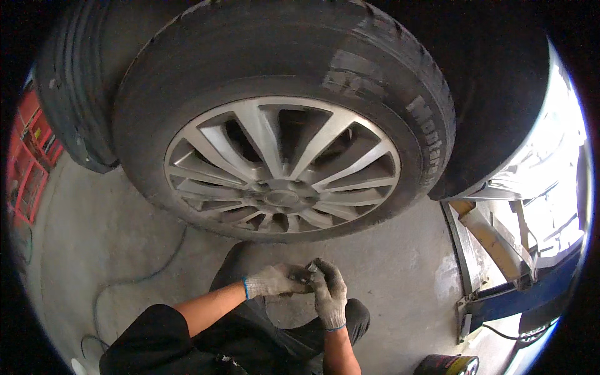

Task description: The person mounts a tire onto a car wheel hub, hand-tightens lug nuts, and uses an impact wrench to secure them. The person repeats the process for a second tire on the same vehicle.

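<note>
Both my hands wear dirty knitted work gloves and meet in front of my knees, below a car wheel (284, 169). My left hand (278, 279) reaches in from the left with its fingers closed against the right hand's fingers. Fingers bent, my right hand (329, 294) pinches a small greyish piece (312, 268) at its fingertips; its kind is too small to make out. Above them, the wheel has a silver multi-spoke rim with a dusty hub and a black tyre (400, 81) with scuffed patches on its sidewall. Neither hand touches the wheel.
A blue and yellow lift arm (519, 294) stands at the right. A dark hose (125, 281) curves over the concrete floor at the left. Red racks (31, 156) are at the far left, and a dark round can (447, 364) sits near the lower right edge.
</note>
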### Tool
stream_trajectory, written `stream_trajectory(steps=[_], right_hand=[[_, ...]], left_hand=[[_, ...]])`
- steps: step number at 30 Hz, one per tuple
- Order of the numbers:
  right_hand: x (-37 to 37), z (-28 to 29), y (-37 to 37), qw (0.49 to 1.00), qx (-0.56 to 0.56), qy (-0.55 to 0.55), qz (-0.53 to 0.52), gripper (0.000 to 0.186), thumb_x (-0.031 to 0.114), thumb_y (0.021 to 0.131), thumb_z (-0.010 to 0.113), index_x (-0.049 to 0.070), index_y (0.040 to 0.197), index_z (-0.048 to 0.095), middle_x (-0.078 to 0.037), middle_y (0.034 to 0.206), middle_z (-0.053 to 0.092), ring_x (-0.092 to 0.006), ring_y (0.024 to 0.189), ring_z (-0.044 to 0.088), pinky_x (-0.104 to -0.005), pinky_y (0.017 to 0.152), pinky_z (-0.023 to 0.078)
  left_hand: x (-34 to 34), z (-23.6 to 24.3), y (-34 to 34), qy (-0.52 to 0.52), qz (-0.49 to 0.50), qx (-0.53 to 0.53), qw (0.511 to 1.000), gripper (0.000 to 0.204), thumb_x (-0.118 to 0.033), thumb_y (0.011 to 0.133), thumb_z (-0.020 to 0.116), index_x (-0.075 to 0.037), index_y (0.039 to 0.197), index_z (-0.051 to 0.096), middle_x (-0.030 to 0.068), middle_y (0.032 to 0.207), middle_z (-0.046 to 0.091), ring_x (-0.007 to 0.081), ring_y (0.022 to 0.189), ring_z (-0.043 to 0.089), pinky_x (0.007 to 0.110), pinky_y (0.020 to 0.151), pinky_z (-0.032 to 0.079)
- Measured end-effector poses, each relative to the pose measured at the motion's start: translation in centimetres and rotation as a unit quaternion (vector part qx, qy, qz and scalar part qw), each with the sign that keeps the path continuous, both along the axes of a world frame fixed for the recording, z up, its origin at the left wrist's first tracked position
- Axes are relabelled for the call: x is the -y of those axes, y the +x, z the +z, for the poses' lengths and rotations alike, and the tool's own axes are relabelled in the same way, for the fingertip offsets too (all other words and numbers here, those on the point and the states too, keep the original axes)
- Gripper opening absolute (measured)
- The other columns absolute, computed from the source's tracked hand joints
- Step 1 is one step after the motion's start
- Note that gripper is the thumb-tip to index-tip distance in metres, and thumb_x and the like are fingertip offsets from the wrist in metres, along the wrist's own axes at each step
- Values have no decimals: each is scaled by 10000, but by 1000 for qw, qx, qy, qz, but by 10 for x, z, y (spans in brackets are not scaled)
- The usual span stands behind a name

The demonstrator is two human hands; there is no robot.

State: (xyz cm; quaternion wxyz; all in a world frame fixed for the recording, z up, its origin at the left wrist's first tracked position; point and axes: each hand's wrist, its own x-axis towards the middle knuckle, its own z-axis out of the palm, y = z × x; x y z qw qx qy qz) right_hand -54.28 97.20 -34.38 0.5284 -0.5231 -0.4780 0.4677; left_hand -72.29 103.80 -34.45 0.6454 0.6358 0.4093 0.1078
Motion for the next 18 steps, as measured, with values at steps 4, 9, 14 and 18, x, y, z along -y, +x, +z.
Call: stream_trajectory(steps=[4,9,14,18], right_hand=[[-3,-1,-16,999,-23,30,-28,380,133,1009,636,-59,1335,597,-122,1190,695,-185,1042,660,-329,928,541],[0,14,-32,997,-2,-2,-83,403,171,1004,650,-55,1333,596,-112,1130,701,-126,814,635,-271,687,538],[1,16,-52,995,-62,-12,-82,374,188,1005,655,-15,1312,588,-82,1113,687,-130,869,641,-276,704,538],[3,11,-54,994,-36,37,-101,415,89,953,690,-25,1329,555,-120,1194,680,-204,1053,656,-355,931,555]], left_hand=[[1,-13,-14,-100,98,90,986,412,-358,972,730,-91,1282,684,22,996,732,88,769,643,269,627,504],[3,-8,-24,-164,217,305,913,447,-387,997,709,-109,1343,666,-3,1120,705,66,916,638,247,701,513],[1,7,-27,-31,186,293,937,500,-328,996,714,-75,1417,619,43,1342,667,124,1193,600,307,969,510],[1,1,-33,-29,169,287,942,505,-301,973,743,-64,1404,625,49,1372,661,149,1247,587,323,1036,501]])
